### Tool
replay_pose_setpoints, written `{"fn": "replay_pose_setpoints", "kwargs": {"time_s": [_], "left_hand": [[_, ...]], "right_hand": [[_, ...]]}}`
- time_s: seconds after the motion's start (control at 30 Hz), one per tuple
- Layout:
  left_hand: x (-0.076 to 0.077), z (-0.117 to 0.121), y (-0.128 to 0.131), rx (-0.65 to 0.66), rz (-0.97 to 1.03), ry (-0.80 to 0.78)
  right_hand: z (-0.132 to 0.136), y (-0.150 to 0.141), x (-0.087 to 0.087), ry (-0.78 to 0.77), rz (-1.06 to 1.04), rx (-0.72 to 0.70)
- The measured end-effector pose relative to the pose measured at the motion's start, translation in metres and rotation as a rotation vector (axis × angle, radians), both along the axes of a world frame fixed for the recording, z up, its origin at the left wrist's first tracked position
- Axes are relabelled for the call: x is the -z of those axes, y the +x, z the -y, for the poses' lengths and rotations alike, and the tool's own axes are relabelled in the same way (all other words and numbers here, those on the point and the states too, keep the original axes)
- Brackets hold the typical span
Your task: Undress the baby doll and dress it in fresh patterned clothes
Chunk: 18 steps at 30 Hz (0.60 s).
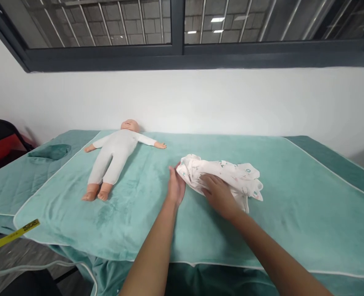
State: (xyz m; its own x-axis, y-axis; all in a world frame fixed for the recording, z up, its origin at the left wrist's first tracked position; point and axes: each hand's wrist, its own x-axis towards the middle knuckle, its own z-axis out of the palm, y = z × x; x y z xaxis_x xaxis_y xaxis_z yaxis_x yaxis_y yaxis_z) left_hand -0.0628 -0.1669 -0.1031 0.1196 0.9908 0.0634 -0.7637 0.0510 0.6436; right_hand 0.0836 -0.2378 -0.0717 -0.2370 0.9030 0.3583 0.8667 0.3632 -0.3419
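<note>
Printed white cloth point(242, 174), seemingly being arranged, lies against cupped left hand point(176, 188), under half-curled right hand point(221, 195); grips unclear; lifting needs pinching.

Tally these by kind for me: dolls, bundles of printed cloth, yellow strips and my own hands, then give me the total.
Doll: 1
Cloth bundle: 1
Yellow strip: 1
Hands: 2, left hand and right hand
Total: 5
</note>
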Motion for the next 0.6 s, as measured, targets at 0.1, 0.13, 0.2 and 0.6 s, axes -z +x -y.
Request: {"fn": "replay_pose_setpoints", "kwargs": {"time_s": [0.1,0.13,0.2,0.6], "left_hand": [[0.004,0.002,-0.001,0.041,-0.103,-0.036],[0.005,0.002,-0.002,0.031,-0.132,-0.061],[0.006,0.002,-0.004,-0.03,-0.126,-0.125],[0.001,0.0,-0.008,-0.093,-0.027,-0.201]], "right_hand": [[0.004,0.013,0.008,-0.046,-0.024,0.068],[0.004,0.015,0.008,-0.064,-0.043,0.079],[0.004,0.016,0.006,-0.091,-0.111,0.105],[-0.031,0.006,-0.102,-0.272,-1.548,-0.085]]}}
